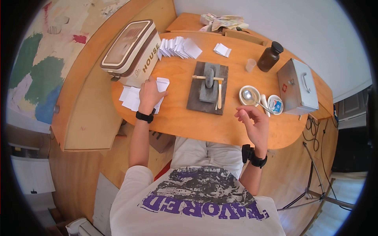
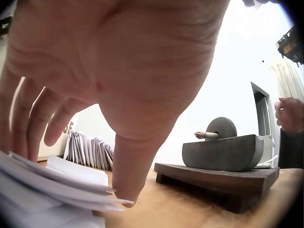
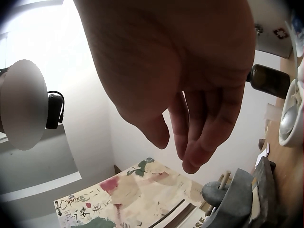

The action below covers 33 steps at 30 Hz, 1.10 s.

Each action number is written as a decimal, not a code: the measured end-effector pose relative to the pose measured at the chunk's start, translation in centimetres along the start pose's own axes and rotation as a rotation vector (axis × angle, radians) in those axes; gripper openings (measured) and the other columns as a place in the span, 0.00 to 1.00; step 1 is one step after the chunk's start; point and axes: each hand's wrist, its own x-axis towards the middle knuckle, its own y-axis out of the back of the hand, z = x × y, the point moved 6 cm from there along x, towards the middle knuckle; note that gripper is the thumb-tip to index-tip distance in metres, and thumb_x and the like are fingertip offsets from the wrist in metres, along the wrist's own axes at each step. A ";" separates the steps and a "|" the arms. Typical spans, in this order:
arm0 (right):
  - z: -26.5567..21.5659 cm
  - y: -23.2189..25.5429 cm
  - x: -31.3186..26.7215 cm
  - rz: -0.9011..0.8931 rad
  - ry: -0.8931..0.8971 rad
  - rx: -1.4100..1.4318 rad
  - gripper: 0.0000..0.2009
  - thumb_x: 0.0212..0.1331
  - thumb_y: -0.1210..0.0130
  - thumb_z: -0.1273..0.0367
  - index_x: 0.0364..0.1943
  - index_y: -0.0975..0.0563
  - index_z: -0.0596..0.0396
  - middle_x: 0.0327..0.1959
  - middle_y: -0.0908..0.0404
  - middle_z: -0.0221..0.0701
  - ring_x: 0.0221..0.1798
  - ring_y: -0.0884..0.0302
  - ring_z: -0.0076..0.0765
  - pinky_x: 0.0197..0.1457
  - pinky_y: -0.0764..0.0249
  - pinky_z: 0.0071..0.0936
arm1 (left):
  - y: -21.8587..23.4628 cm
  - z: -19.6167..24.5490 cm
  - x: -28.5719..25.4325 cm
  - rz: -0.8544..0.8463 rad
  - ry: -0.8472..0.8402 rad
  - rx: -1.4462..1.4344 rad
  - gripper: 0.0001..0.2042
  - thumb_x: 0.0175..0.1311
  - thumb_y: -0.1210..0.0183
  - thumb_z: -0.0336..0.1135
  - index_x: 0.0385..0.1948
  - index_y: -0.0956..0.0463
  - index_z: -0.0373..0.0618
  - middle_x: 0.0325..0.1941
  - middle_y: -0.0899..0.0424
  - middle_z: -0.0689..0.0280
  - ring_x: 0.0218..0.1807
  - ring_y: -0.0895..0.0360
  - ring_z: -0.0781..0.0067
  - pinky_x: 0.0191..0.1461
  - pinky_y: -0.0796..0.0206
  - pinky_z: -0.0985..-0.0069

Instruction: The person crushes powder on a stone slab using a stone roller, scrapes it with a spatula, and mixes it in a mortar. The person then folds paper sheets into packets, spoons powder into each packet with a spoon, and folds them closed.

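Observation:
My left hand [image 1: 151,94] reaches down over a loose pile of folded white papers [image 1: 131,98] at the table's near left. In the left wrist view its fingers [image 2: 38,121] extend down behind the top papers [image 2: 78,171], while the thumb stands apart at their near corner. My right hand [image 1: 256,124] hovers at the table's front edge, holding nothing, its fingers loosely bent. Ahead of it is a white mortar bowl [image 1: 249,95] with a metal spoon [image 1: 248,94] in it. Between the hands a grey stone grinding trough [image 1: 208,92] with a wheel [image 1: 210,78] sits on a dark board [image 1: 195,100].
Behind the left hand stands a HOUSE storage box [image 1: 136,59], beside a row of white paper packets [image 1: 179,47]. A brush [image 1: 219,96] lies along the trough. At right are a pestle [image 1: 265,105], small dish [image 1: 275,104], metal case [image 1: 297,86], brown bottle [image 1: 269,57] and plastic cup [image 1: 250,65].

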 end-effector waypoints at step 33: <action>-1.0 -2.4 2.0 0.112 -0.037 0.191 0.09 0.73 0.30 0.70 0.49 0.10 0.63 0.37 0.07 0.33 0.35 0.15 0.21 0.43 0.21 0.26 | 5.7 20.0 -13.1 0.221 -0.749 -0.717 0.42 0.56 0.21 0.23 0.78 0.26 0.39 0.72 0.21 0.50 0.70 0.19 0.45 0.71 0.22 0.57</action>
